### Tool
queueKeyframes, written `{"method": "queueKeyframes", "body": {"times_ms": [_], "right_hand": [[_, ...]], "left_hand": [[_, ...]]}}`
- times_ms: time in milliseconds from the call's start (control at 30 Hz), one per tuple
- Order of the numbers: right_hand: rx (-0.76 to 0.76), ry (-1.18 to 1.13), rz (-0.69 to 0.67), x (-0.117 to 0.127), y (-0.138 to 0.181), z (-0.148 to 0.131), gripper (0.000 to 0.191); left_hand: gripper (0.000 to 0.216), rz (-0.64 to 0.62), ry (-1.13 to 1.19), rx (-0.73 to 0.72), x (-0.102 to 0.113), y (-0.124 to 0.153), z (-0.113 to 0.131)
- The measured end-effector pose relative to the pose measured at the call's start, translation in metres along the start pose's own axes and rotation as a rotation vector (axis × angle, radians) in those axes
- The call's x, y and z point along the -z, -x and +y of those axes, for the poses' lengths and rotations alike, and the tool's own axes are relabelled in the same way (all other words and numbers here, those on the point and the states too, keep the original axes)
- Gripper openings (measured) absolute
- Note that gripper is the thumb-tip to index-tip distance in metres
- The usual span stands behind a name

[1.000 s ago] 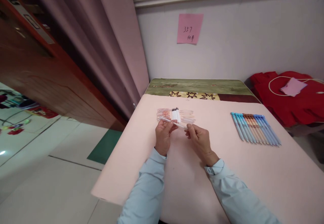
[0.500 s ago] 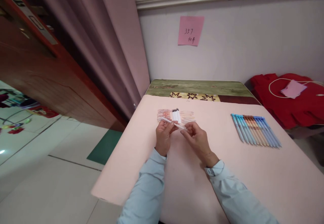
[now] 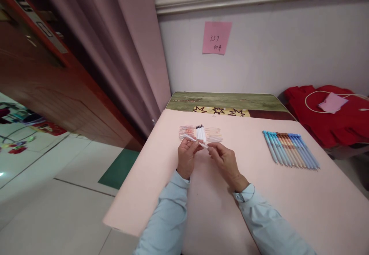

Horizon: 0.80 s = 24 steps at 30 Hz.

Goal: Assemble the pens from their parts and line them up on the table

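My left hand (image 3: 186, 158) is closed around a slim whitish pen (image 3: 188, 137), which slants down to the right over the table. The thumb and fingertips of my right hand (image 3: 225, 160) pinch at its lower right end; whether they hold a separate small part there is hidden. Just behind my hands lie several white refills with black tips (image 3: 200, 132), side by side. Clear tubes with orange-red print (image 3: 186, 130) flank them on the left. To their right are pale, see-through pen pieces (image 3: 213, 132), partly covered by my right hand.
On the right side of the pink-covered table (image 3: 161, 178) lies a row of several pens (image 3: 290, 149) with blue and brown tops. A red cloth (image 3: 325, 128) with a white cable is beyond the right edge. A wooden door (image 3: 72, 93) and curtain (image 3: 135, 55) stand left.
My right fingertips have moved slightly left and closed in on the pen's end. My left hand keeps its hold in nearly the same place. The view has tilted slightly.
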State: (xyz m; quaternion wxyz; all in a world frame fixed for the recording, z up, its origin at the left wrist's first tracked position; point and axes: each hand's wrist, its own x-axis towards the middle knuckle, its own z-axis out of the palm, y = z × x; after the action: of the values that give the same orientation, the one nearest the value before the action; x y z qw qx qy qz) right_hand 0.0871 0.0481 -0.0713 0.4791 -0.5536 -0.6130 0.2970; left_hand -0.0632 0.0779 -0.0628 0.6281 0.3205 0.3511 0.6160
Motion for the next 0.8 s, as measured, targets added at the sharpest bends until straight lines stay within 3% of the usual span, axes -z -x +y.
{"method": "queueKeyframes", "body": {"times_ms": [200, 467, 700, 800], "right_hand": [[-0.017, -0.022, -0.047, -0.0006, 0.0007, 0.0008, 0.043], [0.083, 0.104, 0.044, -0.0037, 0.0003, 0.0001, 0.025], [0.117, 0.145, 0.070, -0.0034, 0.0003, -0.0009, 0.032], [0.156, 0.231, 0.109, -0.0033, -0.0007, -0.0055, 0.021]], "left_hand": [[0.030, -0.035, -0.021, 0.004, -0.0003, 0.0010, 0.0008], [0.032, -0.048, -0.025, -0.004, 0.0030, -0.0013, -0.0024], [0.030, -0.057, -0.041, -0.011, 0.0044, -0.0017, -0.0031], [0.032, -0.062, -0.075, -0.017, 0.0052, -0.0025, -0.0031]]}}
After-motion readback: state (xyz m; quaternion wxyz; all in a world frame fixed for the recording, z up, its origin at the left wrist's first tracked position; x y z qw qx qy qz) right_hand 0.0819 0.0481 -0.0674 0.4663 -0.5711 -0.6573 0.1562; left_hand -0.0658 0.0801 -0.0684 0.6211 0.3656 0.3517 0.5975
